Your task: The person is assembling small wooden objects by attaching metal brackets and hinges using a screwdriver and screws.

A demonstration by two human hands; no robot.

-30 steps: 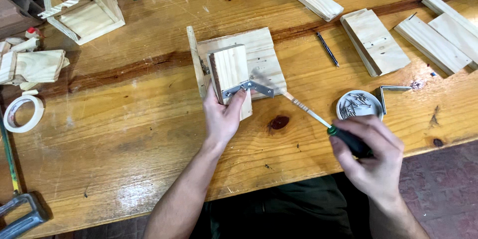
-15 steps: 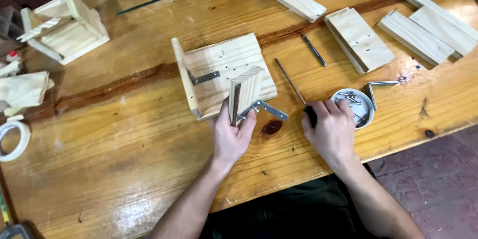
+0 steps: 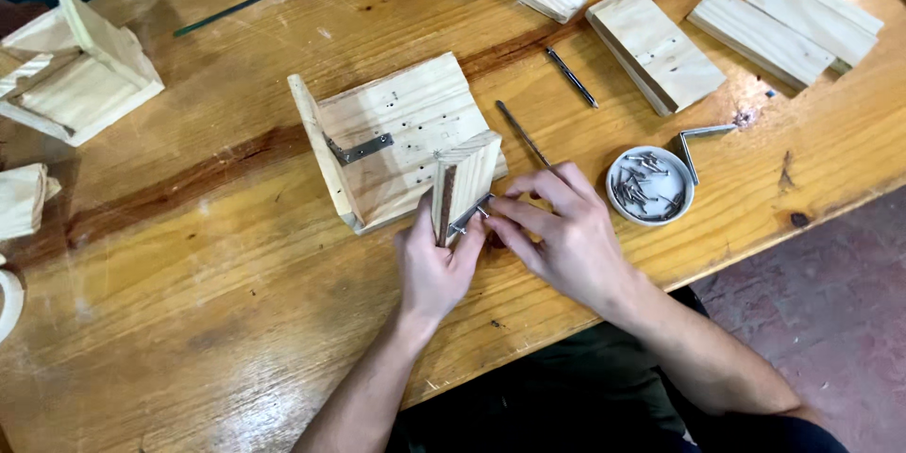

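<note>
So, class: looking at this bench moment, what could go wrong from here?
1. The left hand alone steadies the small upright wood piece; it might tip while the right hand works at the metal bracket.
2. The round dish of screws sits close to the right wrist; a careless movement might scatter them.

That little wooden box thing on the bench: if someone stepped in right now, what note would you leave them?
Left hand: holds the small upright wood panel against the base board.
Right hand: fingertips at the metal bracket on that panel's lower edge.
Screwdriver lies on the table; dish of screws beside the right hand.
Done: one side wall stands with its corner bracket.
Left: whether this bracket is fastened cannot be seen.
</note>
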